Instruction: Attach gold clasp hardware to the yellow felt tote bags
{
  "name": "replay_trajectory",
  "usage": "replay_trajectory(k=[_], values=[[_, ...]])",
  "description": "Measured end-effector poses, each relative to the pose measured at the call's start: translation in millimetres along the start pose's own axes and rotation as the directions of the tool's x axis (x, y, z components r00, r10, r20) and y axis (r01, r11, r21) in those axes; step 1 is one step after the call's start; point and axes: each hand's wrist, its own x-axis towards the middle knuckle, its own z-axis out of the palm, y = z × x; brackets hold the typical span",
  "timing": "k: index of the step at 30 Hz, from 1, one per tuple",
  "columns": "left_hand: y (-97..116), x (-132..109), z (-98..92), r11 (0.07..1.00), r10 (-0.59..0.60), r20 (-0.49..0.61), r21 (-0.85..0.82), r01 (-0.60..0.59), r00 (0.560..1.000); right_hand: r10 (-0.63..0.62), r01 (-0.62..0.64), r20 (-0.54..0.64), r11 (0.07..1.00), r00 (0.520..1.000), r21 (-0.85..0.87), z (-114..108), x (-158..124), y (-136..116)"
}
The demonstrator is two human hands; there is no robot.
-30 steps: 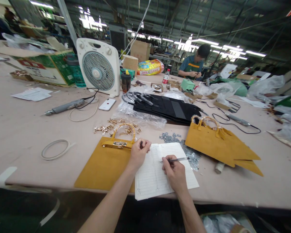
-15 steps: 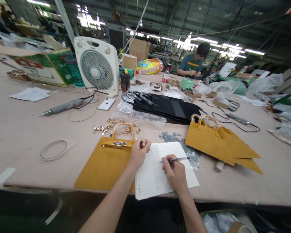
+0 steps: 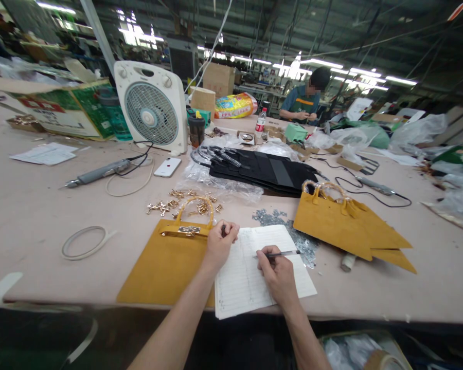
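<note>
Little has shifted but the camera's view; the right hand point(image 3: 278, 272) pinches an ink pen point(image 3: 284, 253) over the lined notebook point(image 3: 241, 282) at near centre — likely light, stiff, slick, best gripped low. The left hand point(image 3: 220, 245), on the notebook's left, clasps a small dark piece point(image 3: 224, 231).

the ruled notebook point(image 3: 245, 282) is white, the pen point(image 3: 284, 253) black-and-clear, the clasped bag point(image 3: 165, 272) mustard.

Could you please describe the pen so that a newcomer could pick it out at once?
On the beige table, find the white lined notebook beside the mustard bag with the metal clasp. Over the notebook, the right hand holds the pen. It is slim, straight, partly dark, partly clear, unlike the flat, white notebook beneath.
</note>
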Motion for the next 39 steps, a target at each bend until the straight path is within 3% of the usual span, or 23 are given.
replay_trajectory(k=[9,14,24,39], values=[[-0.2,0.3,0.2,1.000,-0.005,-0.008,-0.004,0.005,1.000,-0.008,0.008,-0.059,1.000,0.998,0.005,0.1,-1.7,5.5],[-1.5,1.1,-0.4,0.999,-0.012,-0.026,-0.034,0.011,1.000,-0.005,0.005,-0.008,0.999,1.000,0.040,0.0,-1.2,3.9],[-11.9,6.7,-6.6,0.991,-0.027,-0.053,-0.133,0.019,0.998,0.009,-0.010,-0.021,1.000,1.000,-0.017,0.1,0.3,5.0],[-10.1,6.6,-3.8,0.988,-0.032,-0.039,-0.153,0.026,0.999,-0.001,0.001,0.001,0.999,1.000,-0.048,1.4,2.2,5.1]])
